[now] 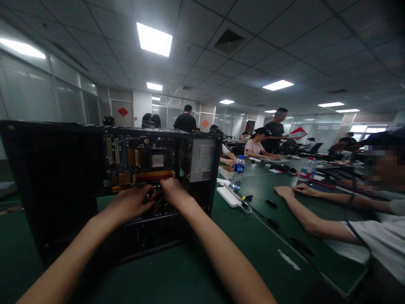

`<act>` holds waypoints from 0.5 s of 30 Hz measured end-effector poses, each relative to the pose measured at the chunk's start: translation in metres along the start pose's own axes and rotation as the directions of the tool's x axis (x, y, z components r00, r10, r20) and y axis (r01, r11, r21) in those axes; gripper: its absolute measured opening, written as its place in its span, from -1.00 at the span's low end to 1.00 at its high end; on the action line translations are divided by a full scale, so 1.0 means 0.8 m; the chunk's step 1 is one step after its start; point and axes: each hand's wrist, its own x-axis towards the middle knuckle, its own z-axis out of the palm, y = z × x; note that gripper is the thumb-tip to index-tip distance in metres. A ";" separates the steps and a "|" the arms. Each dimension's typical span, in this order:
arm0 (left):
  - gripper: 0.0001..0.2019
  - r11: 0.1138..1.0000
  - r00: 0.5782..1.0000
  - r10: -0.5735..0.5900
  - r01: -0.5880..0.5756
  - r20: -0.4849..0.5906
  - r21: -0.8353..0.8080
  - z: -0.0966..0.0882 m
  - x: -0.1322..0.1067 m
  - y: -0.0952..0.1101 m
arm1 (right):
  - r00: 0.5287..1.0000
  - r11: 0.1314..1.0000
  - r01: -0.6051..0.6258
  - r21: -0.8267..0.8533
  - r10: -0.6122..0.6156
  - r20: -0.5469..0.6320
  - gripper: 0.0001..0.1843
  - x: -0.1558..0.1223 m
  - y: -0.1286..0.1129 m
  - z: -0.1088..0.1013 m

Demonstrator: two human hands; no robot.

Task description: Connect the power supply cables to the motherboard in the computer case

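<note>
An open black computer case (63, 126) stands on the green table, its inside facing me. Mounted in its upper part is a motherboard (158, 160) with pale and blue slots, and a red and yellow strip runs along its lower edge. A grey power supply (202, 158) with a label sits at the upper right. My left hand (134, 200) is closed around a bundle of red and dark cables (155, 196) just below the board. On the bundle's other side, my right hand (175, 192) bends its fingers into the same cables; its fingertips are mostly hidden.
Right of the case stand a water bottle (238, 172), a white power strip (228, 196) and a small open box (226, 172). Cords cross the green tabletop (253, 253). A co-worker's forearms (303, 211) rest at the right; other people are farther back.
</note>
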 end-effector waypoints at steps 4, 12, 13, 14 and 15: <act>-0.47 1.000 1.000 0.004 -0.004 -0.014 -0.009 0.004 0.001 -0.002 | 1.000 1.000 0.010 0.006 -0.010 -0.004 -0.68 0.001 -0.001 0.003; -0.46 0.999 0.998 -0.002 0.000 -0.065 -0.032 0.003 0.001 -0.001 | 0.999 0.999 0.042 0.020 -0.041 -0.006 -0.70 0.003 0.001 0.010; -0.46 1.000 0.998 -0.007 0.005 -0.069 -0.025 0.004 0.001 -0.001 | 0.999 0.999 0.045 0.024 -0.045 -0.010 -0.70 0.003 0.001 0.011; -0.45 1.000 0.997 -0.011 0.010 -0.071 -0.017 0.004 0.001 -0.001 | 0.999 0.998 0.049 0.030 -0.049 -0.016 -0.70 0.003 0.002 0.011; -0.45 1.000 0.997 -0.014 0.013 -0.071 -0.009 0.004 0.001 -0.002 | 0.999 0.998 0.051 0.037 -0.051 -0.017 -0.71 0.002 0.002 0.010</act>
